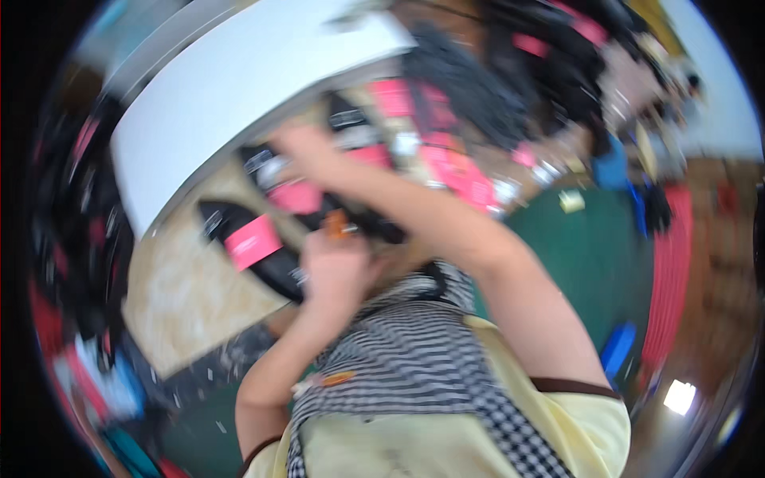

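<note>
a green floor (590,255) spreads to the right. a white panel (255,88) runs along the far side of a beige table (183,303). a checked apron (406,342) covers the person's front. on the table three long black pieces lie slanted, side by side: the left piece (275,269), the middle piece (317,213) and the right piece (343,106). the right hand (307,151) is over the far part of the middle piece; blur hides its fingers, so i cannot tell whether they pinch anything. the left hand (335,259) is by the near part of the left piece, fingers curled in around a small orange thing (338,224). each piece bears a pink label (253,241).
</note>
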Demonstrator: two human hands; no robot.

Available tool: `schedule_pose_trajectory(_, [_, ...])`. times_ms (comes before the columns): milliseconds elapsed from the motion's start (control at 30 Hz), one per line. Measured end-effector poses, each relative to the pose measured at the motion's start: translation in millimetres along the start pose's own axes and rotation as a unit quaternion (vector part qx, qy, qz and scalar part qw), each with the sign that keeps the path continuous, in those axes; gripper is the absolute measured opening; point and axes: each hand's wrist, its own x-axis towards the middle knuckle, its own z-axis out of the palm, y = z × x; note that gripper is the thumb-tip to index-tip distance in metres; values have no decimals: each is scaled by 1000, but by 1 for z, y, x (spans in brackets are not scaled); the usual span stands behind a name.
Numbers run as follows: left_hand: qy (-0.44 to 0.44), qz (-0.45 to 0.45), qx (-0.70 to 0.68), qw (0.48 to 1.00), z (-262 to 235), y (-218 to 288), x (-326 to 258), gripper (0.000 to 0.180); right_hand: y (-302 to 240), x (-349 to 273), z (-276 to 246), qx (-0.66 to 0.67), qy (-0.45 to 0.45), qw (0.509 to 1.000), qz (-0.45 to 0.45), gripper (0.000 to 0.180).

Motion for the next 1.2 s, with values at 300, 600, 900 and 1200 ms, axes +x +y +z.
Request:
schedule_pose_trajectory(300, [8, 125, 56, 991, -3, -7, 1, 57, 11, 39, 38, 62, -60, 996, 18, 57])
schedule_pose_trajectory(600, [-123, 43, 119, 984, -15, 1, 3, 61, -6, 42, 60, 48, 77, 993, 77, 47])
schedule_pose_trajectory(900, [-121, 82, 137, 980, -13, -17, 14, 55, 10, 23, 48, 59, 125, 990, 24, 33])
schedule_pose_trajectory(1200, [18, -121, 160, 979, -6, -340, 209, 50, -16, -102, -41, 212, 125, 969, -37, 60])
